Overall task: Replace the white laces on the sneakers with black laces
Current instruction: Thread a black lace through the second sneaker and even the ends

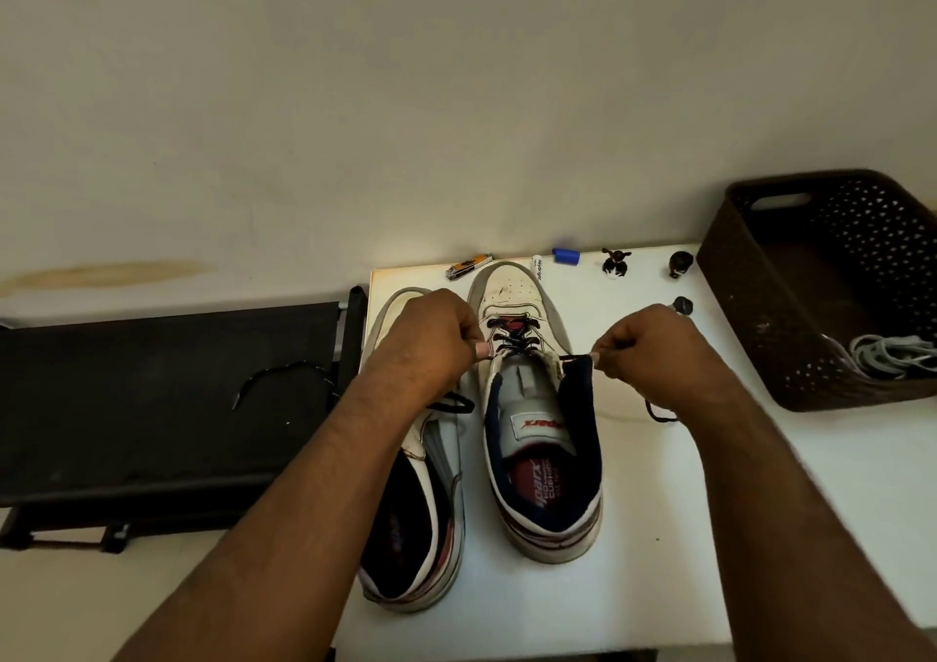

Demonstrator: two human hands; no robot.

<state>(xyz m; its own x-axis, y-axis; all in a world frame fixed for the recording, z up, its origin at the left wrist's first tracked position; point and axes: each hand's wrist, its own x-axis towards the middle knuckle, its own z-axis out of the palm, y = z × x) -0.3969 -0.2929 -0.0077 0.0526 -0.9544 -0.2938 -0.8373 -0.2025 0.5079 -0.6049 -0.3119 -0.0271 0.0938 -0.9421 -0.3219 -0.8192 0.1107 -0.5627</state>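
Head view: with left hand (436, 337) and right hand (654, 342) each pinching an end of the black lace (512, 342) across the right sneaker (537, 408) on the white table (710, 458), pull both ends evenly, keeping crossings flat.

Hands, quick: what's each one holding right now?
Left hand: pinching one end of the black lace.
Right hand: pinching the other end.

Two white sneakers, the left sneaker (421, 499) and the right sneaker (537, 408), are set side by side on a white table (760, 534). A black lace (512, 339), threaded through the right sneaker's lower eyelets, is pinched at each end by the left hand (431, 342) and right hand (654, 347). White laces (892, 349) are seen inside a brown basket (750, 306).
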